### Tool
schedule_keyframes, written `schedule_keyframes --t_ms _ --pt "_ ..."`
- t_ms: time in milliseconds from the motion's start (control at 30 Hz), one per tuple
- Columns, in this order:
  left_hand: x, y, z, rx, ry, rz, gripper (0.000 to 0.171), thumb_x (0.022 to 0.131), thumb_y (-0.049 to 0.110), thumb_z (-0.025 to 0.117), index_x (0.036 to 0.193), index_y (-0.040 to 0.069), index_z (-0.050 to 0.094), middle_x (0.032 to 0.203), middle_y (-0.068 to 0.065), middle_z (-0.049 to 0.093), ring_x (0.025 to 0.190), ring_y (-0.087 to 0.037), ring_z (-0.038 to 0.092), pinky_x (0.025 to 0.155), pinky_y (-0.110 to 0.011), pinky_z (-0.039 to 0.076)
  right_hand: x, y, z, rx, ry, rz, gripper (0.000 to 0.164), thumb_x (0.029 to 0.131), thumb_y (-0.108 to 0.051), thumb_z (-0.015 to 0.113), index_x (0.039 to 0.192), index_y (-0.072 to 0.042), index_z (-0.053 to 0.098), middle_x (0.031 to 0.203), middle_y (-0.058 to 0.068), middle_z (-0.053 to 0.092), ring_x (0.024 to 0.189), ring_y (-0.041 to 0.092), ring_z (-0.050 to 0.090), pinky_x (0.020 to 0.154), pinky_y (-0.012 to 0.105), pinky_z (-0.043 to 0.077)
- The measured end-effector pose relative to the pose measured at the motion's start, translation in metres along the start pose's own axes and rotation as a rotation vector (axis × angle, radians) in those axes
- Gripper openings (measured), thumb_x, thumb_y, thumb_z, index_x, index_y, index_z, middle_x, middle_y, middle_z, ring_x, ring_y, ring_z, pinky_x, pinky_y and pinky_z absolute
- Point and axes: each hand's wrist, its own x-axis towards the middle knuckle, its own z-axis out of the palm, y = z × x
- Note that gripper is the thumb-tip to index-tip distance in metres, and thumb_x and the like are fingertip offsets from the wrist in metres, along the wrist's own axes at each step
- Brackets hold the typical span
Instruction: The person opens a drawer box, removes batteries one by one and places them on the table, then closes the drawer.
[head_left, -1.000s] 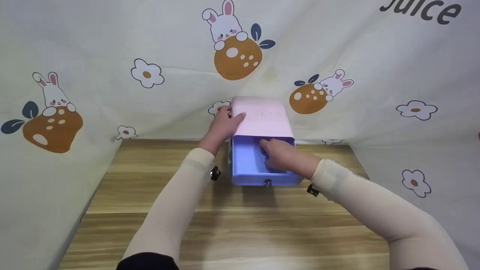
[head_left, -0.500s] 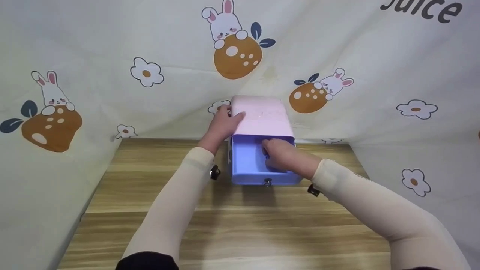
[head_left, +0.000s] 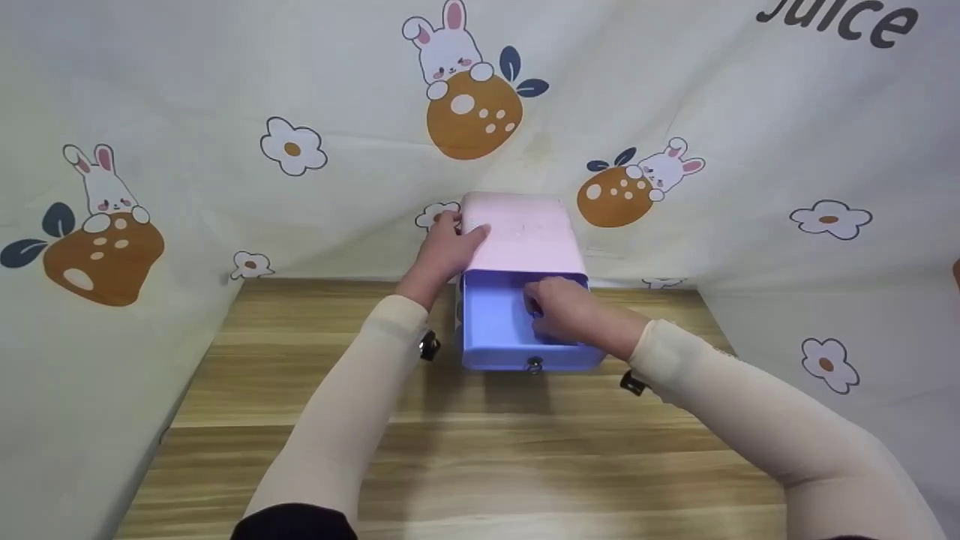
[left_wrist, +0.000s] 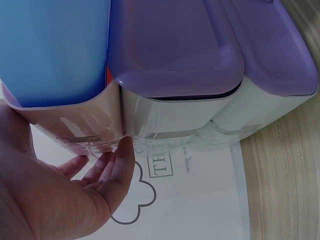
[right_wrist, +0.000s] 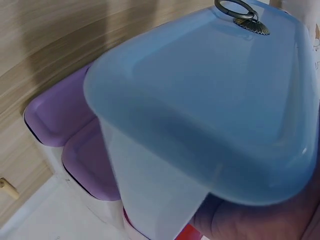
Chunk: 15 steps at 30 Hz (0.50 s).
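While left hand (head_left: 444, 253) grips pink box (head_left: 525, 229) by desk (head_left: 300, 337) back edge, my right hand (head_left: 568, 309) stays in drawer (head_left: 491, 309), hold unclear: seemingly unfinished.

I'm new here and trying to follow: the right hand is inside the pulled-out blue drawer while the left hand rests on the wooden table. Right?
Not quite: the head view shows the left hand on the pink casing, not on the wooden table. The right hand is indeed inside the pulled-out blue drawer.

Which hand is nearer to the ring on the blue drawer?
The right hand: it is inside the drawer, behind the ring; the left hand grips the pink casing, farther back.
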Motion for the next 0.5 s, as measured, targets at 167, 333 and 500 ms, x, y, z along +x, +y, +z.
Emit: schedule_keyframes --t_ms 167,333,500 --pt "0.0 0.0 0.001 0.014 0.012 0.006 0.08 0.107 0.053 0.066 0.166 0.005 0.04 0.165 -0.02 0.05 0.147 -0.033 0.052 0.121 -0.048 0.045 -0.004 -0.003 -0.007 0.036 -0.025 0.02 0.013 0.087 -0.003 0.076 0.091 -0.008 0.065 0.076 0.002 0.056 0.073 0.024 0.054 0.066 0.037 0.044" --pt "-0.001 0.001 0.002 0.017 0.016 0.005 0.08 0.107 0.053 0.066 0.166 0.005 0.04 0.165 -0.02 0.05 0.148 -0.033 0.052 0.121 -0.048 0.044 -0.01 -0.007 -0.014 0.055 -0.007 0.0 0.011 0.09 -0.003 0.077 0.098 -0.007 0.07 0.085 0.005 0.062 0.081 0.026 0.059 0.073 0.041 0.051" --pt "-0.001 0.0 0.001 0.011 0.015 0.004 0.08 0.107 0.053 0.066 0.166 0.005 0.04 0.165 -0.018 0.05 0.15 -0.033 0.05 0.122 -0.048 0.043 -0.015 -0.006 -0.02 0.072 0.037 -0.039 0.011 0.09 -0.002 0.076 0.1 -0.005 0.072 0.09 0.008 0.066 0.086 0.027 0.06 0.079 0.045 0.054"
